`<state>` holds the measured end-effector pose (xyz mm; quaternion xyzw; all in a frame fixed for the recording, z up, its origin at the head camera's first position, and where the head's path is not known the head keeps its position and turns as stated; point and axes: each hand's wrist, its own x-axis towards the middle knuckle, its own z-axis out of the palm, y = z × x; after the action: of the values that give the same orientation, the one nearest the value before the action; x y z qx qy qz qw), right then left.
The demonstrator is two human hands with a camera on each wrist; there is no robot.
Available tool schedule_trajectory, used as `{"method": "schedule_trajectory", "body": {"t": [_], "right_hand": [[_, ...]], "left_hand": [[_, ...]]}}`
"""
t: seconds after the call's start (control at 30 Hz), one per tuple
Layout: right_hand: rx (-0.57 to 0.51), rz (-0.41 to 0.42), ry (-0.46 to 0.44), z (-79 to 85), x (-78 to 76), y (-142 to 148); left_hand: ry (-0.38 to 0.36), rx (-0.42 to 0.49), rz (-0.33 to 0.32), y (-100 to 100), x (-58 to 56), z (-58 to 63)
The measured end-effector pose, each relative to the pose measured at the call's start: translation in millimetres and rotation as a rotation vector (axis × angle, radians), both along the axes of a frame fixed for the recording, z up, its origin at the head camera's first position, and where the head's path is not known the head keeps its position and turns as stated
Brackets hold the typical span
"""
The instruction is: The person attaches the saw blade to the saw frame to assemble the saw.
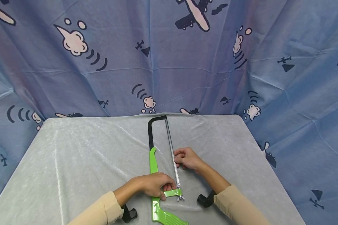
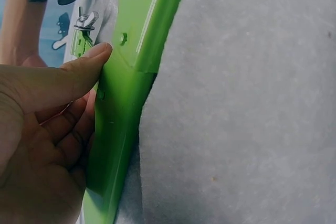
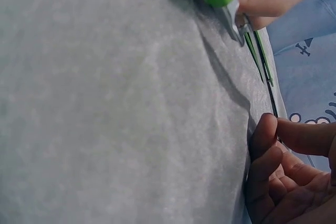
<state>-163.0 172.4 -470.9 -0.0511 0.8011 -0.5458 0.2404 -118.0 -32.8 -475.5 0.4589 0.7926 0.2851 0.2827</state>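
A hacksaw lies on the cloth-covered table, its green frame (image 1: 153, 161) turning black toward the far end. The silver blade (image 1: 170, 140) runs along its right side, down to a wing nut (image 1: 180, 198) near the green handle (image 1: 164, 216). My left hand (image 1: 153, 183) grips the frame just above the handle; the left wrist view has its thumb (image 2: 86, 74) along the green edge and the other fingers partly hidden. About midway down the blade, my right hand (image 1: 188, 158) pinches it between thumb and forefinger. Most of the blade is out of sight in the right wrist view.
Pale grey cloth (image 1: 87, 162) with wrinkles covers the table. A blue curtain (image 1: 115, 56) printed with planes and clouds hangs behind and at both sides. Black wrist-worn devices sit below the left cuff (image 1: 129, 215) and right cuff (image 1: 205, 200).
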Motion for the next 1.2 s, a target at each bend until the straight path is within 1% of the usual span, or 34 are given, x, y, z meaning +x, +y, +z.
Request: {"method": "schedule_trajectory", "body": {"t": [0.1,0.13,0.2,0.3,0.57,0.73,0.83,0.93,1.07,1.2], "right_hand": [[0.006,-0.001,0.001,-0.5,0.0,0],[0.009,-0.004,0.001,-5.0,-1.3,1],[0.017,-0.01,0.004,-7.3,-1.5,1],[0.029,-0.015,0.006,-7.0,-1.1,1],[0.038,0.001,0.034,-4.2,-1.2,1],[0.052,-0.002,0.056,-2.7,1.4,2],[0.07,0.015,0.093,-2.8,4.8,5],[0.086,0.044,0.153,-3.5,9.9,10],[0.077,0.092,0.227,-2.4,19.0,17],[0.062,0.14,0.252,0.0,29.6,23]], "left_hand": [[-0.001,-0.001,0.001,0,-0.1,-0.6],[-0.001,-0.001,0.003,0,0.1,-0.6],[-0.003,-0.002,0.004,0,0.2,-0.8],[0.0,0.0,0.003,0,0.5,-0.4],[0.01,0.007,-0.005,0,0.5,0.4],[0.013,0.004,-0.005,1,0.6,0.3],[0.012,0.002,-0.006,1,0.6,-0.2],[0.011,0.002,-0.006,1,0.5,-0.7],[0.009,0.004,-0.005,1,0.5,-1.0],[-0.001,0.003,0.001,0,0.6,-0.5]]}}
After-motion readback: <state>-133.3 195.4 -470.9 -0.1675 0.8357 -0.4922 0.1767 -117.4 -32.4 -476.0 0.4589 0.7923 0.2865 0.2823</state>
